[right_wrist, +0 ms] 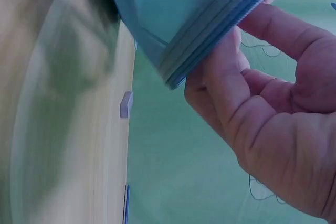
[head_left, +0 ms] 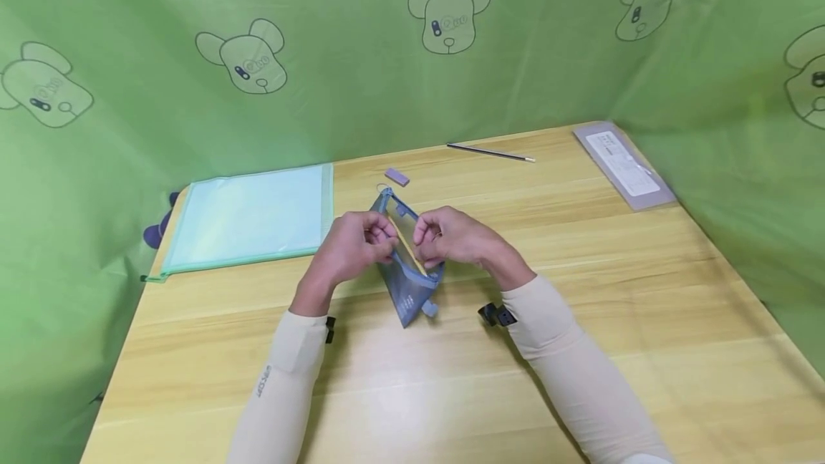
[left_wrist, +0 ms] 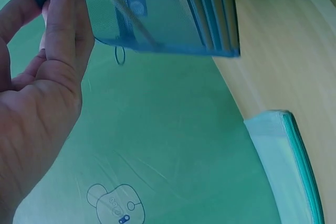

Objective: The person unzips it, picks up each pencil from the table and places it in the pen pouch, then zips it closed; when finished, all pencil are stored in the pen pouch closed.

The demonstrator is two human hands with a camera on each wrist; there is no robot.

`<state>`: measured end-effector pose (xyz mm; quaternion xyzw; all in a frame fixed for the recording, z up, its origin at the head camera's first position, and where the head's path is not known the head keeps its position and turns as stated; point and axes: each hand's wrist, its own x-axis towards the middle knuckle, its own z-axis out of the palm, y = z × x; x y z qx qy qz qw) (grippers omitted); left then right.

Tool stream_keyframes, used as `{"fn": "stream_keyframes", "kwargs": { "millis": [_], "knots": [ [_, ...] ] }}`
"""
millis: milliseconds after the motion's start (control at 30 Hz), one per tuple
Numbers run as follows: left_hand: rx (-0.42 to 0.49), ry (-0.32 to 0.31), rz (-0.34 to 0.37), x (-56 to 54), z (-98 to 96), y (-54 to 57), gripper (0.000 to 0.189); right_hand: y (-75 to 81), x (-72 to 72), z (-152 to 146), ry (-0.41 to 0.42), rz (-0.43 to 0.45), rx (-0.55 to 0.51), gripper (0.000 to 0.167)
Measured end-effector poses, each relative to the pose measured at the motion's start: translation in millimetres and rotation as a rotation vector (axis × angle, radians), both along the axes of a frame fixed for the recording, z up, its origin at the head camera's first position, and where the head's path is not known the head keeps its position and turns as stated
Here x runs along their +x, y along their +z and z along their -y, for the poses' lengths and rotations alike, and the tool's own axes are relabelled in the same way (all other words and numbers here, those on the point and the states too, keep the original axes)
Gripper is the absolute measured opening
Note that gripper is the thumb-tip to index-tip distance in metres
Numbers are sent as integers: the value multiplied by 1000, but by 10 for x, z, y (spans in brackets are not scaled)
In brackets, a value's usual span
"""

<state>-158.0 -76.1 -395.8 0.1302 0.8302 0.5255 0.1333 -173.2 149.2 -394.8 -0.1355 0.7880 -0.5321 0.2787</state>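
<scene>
A blue mesh zip pouch (head_left: 404, 292) is held up over the middle of the table, its zipped mouth spread apart. My left hand (head_left: 353, 245) pinches the left edge of that mouth; in the left wrist view the same hand (left_wrist: 50, 72) has the zip band between thumb and fingers. On the opposite side my right hand (head_left: 454, 237) grips the right edge, and the right wrist view shows its fingers (right_wrist: 226, 82) against the zip edge. A slim yellow stick-like thing (head_left: 407, 243) lies along the opening; its kind is unclear.
Beyond the pouch lies a purple eraser (head_left: 397, 177). A dark pencil (head_left: 491, 152) is near the table's back edge. At the back left rests a clear, green-edged zip folder (head_left: 251, 217); a grey-purple packet with a white label (head_left: 621, 163) is far right. Green curtain (head_left: 361, 92) surrounds the table.
</scene>
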Motion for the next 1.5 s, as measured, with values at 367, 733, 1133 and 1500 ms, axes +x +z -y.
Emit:
{"fn": "stream_keyframes", "kwargs": {
  "millis": [367,733,1133,1500],
  "knots": [
    [40,-6,4,-15,98,15,6,0,-336,-405,-75,-163,77,14],
    [-7,-38,28,-25,136,33,6,-206,-1156,-1175,-294,-281,402,38],
    [5,-33,37,11,170,34,7,-584,-1745,-1558,-119,-427,556,49],
    [-9,-28,13,-42,210,27,7,-586,-1404,-1257,-58,-425,561,16]
  ]
}}
